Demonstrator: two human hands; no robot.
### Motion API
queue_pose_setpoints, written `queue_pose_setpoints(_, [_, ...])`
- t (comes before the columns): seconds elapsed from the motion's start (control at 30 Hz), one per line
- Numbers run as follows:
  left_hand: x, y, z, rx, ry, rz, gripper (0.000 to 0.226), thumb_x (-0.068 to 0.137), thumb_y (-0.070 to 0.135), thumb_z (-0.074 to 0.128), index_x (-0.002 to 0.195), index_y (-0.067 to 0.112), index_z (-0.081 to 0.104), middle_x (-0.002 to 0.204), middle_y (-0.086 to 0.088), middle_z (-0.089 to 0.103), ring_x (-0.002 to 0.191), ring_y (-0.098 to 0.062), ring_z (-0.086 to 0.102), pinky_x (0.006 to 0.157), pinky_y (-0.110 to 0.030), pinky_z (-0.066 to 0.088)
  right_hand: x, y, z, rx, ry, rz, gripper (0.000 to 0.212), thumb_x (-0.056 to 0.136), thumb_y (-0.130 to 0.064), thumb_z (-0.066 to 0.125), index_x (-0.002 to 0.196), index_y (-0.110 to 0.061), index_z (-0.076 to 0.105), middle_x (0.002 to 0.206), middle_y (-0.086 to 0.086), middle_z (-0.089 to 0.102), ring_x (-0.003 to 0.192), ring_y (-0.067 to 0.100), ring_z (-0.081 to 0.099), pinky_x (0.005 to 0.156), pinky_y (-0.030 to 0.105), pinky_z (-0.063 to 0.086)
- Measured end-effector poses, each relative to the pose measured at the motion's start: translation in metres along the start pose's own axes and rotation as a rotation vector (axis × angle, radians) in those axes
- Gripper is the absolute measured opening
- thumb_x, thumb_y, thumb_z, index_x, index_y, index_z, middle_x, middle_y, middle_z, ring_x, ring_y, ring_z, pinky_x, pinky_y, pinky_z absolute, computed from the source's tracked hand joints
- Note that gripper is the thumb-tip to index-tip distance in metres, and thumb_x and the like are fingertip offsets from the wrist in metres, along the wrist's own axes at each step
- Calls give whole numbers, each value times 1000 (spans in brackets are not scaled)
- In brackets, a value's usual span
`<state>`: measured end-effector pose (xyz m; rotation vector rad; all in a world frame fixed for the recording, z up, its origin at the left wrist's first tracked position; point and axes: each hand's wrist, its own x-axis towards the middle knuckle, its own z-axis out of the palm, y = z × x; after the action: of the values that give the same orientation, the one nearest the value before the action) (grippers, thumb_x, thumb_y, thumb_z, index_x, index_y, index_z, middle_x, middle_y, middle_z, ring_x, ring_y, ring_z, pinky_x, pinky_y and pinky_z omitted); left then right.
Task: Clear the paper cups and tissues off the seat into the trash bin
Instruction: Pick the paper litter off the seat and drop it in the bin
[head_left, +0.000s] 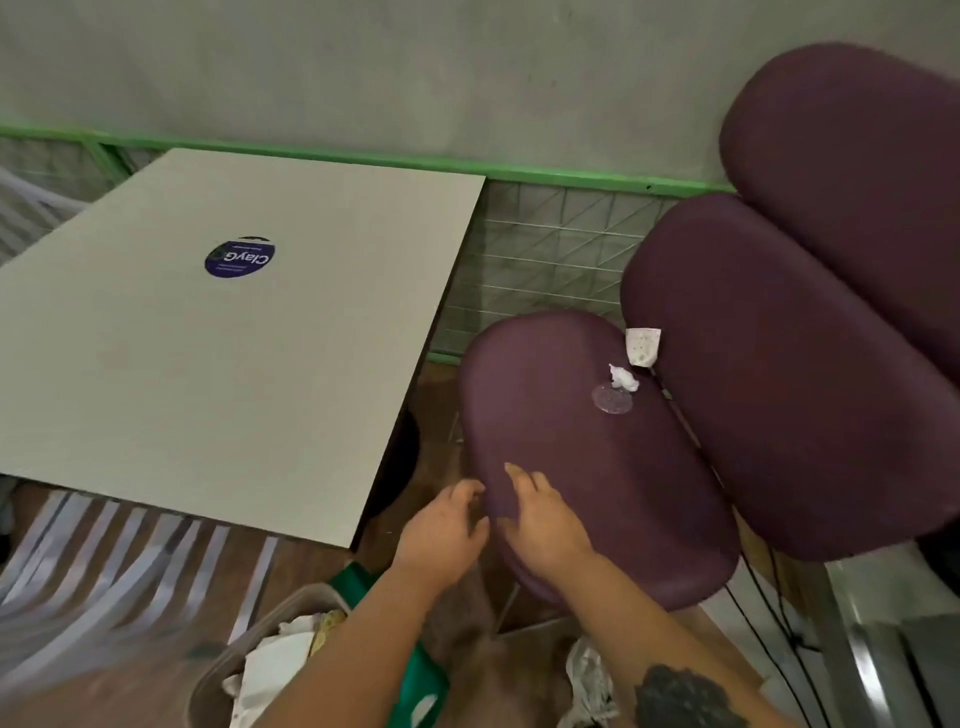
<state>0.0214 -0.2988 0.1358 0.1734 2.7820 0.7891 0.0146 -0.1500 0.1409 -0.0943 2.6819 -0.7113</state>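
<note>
Purple seat (597, 467): crumpled tissue (623, 378) and paper cup (643, 346) at far edge, uncollected. Left hand (441, 530), right hand (543, 519) loose, empty, at near edge. Trash bin (228, 660) lower left, within dropping range.

Seat (597, 467) smooth matt purple vinyl; tissue (623, 378) crumpled paper; tabletop (208, 364) matt laminate.
</note>
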Motion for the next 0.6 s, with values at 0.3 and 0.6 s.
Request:
queue_pose_setpoints(0.3, [115,58,37,73,-66,59,55,86,36,57,136,29,35,138,10,36,122,-15,46,95,-30,44,69,96,-56,65,-3,136,69,90,-31,56,148,-23,19,140,2,36,129,24,41,102,40,42])
queue_pose_setpoints(0.6, [234,128,99,133,-179,33,88,77,32,64,148,29,11,156,6,-3,140,-21,20,98,-34,45,154,209,-120,38,-34,223,66,90,-31,55,147,-23,21,136,2,38,125,25,43,97,40,45])
